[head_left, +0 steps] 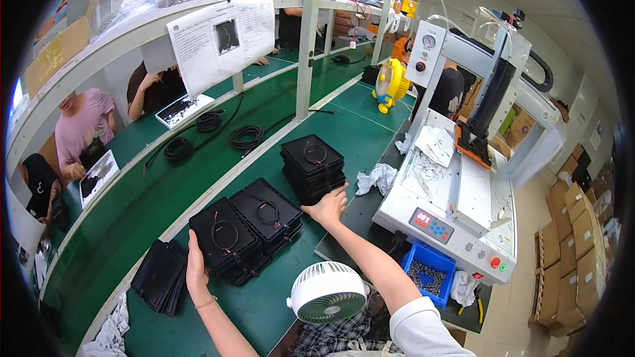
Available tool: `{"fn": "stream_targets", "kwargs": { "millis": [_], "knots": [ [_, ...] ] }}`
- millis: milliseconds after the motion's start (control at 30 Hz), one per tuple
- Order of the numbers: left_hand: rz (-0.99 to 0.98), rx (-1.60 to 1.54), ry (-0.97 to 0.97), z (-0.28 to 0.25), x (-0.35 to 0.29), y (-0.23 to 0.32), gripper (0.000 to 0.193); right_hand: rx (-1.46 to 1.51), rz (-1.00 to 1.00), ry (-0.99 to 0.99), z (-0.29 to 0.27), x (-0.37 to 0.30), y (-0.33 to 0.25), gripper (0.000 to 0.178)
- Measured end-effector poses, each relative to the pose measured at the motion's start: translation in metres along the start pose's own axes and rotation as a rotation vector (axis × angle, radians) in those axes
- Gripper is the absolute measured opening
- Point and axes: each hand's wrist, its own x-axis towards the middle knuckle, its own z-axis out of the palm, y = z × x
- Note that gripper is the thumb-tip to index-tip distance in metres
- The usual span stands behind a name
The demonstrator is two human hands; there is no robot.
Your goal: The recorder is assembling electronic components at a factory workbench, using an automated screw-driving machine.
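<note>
Two stacks of flat black plastic cases stand side by side, the left stack (225, 241) against the right one (268, 215), each with a coiled black cable on top. My left hand (196, 266) is open, fingers extended along the left side of the left stack. Farther right rises a taller stack of black cases (312, 168), also topped with a cable coil. At its near lower corner is my right hand (326, 209), thumb and fingers spread against the cases. Several thin black panels (160, 277) lie fanned out left of my left hand.
A white fan (329, 293) stands close at the near edge. On the right are a white bench machine (450, 192) and a blue bin (430, 274) of small metal parts. Crumpled white paper (377, 180) lies beside the tall stack. Black cable coils (247, 137) rest beyond a rail; people sit across.
</note>
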Motion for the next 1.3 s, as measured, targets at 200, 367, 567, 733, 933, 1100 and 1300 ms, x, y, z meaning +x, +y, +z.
{"fn": "stream_targets", "kwargs": {
  "millis": [200,367,567,733,933,1100,1300],
  "knots": [
    [0.027,0.077,-0.081,0.005,-0.007,0.002,0.080,0.279,0.185,-0.219,-0.029,-0.009,-0.001,0.142],
    [0.070,0.081,-0.068,0.004,0.004,-0.008,0.086,0.369,-0.316,0.156,-0.067,0.000,-0.019,0.130],
    [-0.011,0.052,-0.166,0.005,0.016,-0.016,0.091,-0.072,-0.353,-0.090,-0.081,0.055,-0.054,0.141],
    [0.093,0.170,-0.061,0.026,-0.001,-0.008,0.087,-0.254,-0.428,0.008,-0.094,0.054,-0.060,0.129],
    [0.831,0.306,0.351,0.060,-0.077,0.033,0.059,0.277,-0.504,0.047,-0.156,-0.001,-0.070,0.117],
    [0.719,-0.301,-0.695,0.122,-0.153,0.020,0.079,0.373,-1.017,0.064,-0.217,-0.123,-0.032,0.116],
    [0.102,-0.751,-0.645,0.136,-0.240,-0.015,0.075,0.448,-1.216,-0.030,-0.256,-0.200,0.013,0.113]
  ]
}}
